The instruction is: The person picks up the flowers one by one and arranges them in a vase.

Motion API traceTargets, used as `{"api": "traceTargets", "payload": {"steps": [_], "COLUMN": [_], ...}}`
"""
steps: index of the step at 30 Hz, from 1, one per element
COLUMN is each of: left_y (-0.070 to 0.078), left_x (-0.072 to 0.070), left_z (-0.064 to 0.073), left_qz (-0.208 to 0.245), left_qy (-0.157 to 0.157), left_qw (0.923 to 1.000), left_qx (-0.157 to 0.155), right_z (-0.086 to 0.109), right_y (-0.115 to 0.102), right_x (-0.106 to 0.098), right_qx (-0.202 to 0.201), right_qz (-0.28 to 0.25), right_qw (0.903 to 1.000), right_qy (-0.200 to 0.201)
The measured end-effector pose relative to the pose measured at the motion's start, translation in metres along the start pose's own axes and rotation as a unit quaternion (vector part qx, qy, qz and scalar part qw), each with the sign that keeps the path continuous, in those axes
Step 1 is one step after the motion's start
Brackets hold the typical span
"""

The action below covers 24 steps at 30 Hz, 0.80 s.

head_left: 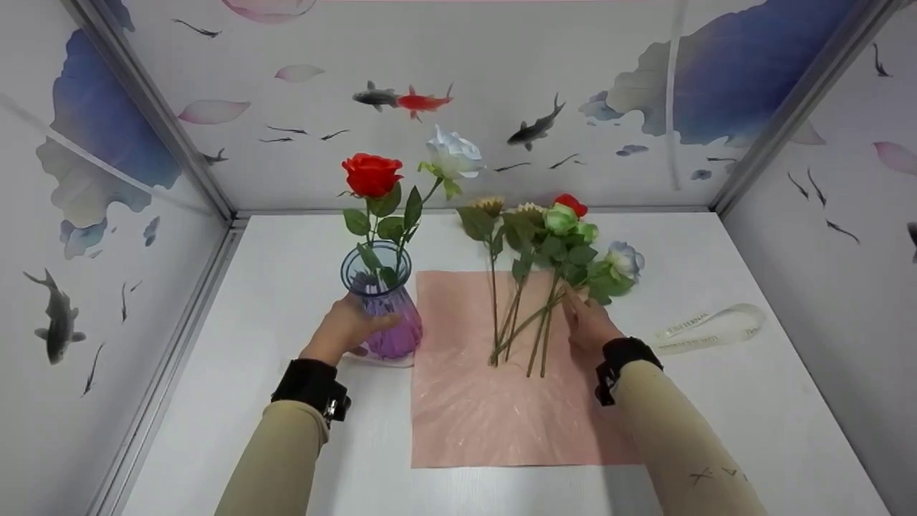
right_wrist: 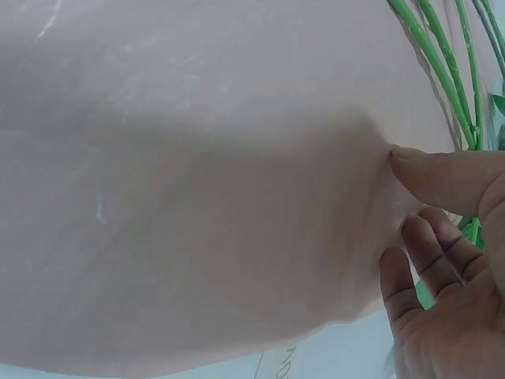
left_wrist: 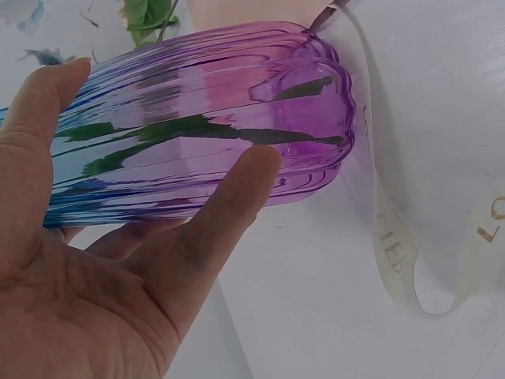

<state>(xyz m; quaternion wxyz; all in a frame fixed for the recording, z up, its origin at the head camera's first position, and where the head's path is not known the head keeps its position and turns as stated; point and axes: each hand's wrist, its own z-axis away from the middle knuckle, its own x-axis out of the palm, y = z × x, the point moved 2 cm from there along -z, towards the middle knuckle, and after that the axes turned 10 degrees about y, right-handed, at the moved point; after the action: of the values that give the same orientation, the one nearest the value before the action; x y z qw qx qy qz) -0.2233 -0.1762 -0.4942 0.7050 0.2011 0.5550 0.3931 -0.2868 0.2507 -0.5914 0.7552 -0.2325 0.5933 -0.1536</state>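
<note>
My left hand grips a ribbed glass vase, blue at the rim and purple below, with the thumb across its side. A red rose and a white rose stand in it, their dark stems showing through the glass. To the right, my right hand reaches beside a bunch of stems lying on a pink wrapping sheet. In the right wrist view, its thumb stands apart from the loosely bent fingers, and green stems pass behind the thumb.
Beyond the sheet lie flower heads: sunflowers, a green bloom, a red one and a pale blue rose. A printed cream ribbon loops on the right of the white table. Printed panels wall three sides.
</note>
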Motion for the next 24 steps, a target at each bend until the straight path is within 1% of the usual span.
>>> {"api": "traceTargets", "payload": {"steps": [4, 8, 12, 15, 18, 24], "left_y": [0.0001, -0.0002, -0.0016, -0.0024, -0.0025, -0.0030], "left_x": [0.0004, 0.0014, 0.0022, 0.0020, 0.0017, 0.0006], "left_z": [-0.0006, -0.0009, -0.0009, -0.0009, -0.0011, -0.0022], "left_qz": [-0.003, -0.003, -0.015, -0.021, -0.018, -0.024], "left_qy": [0.002, 0.004, 0.002, 0.002, 0.000, 0.001], "left_qw": [1.0000, 1.0000, 0.9998, 0.9998, 0.9998, 0.9995], "left_qx": [0.007, 0.007, 0.009, 0.007, 0.009, 0.019], "right_z": [-0.0017, -0.0024, -0.0021, -0.0002, 0.0024, 0.0075], "right_y": [0.0015, 0.0011, 0.0018, 0.0017, 0.0020, 0.0021], "right_x": [-0.0017, -0.0026, -0.0019, -0.0024, -0.0035, -0.0047], "right_qx": [0.010, 0.024, 0.029, 0.029, 0.028, 0.007], "right_qz": [-0.006, -0.013, 0.002, 0.001, -0.022, -0.051], "right_qw": [0.9998, 0.9989, 0.9984, 0.9985, 0.9987, 0.9986], "right_qy": [-0.017, -0.037, -0.049, -0.046, -0.036, -0.006]}}
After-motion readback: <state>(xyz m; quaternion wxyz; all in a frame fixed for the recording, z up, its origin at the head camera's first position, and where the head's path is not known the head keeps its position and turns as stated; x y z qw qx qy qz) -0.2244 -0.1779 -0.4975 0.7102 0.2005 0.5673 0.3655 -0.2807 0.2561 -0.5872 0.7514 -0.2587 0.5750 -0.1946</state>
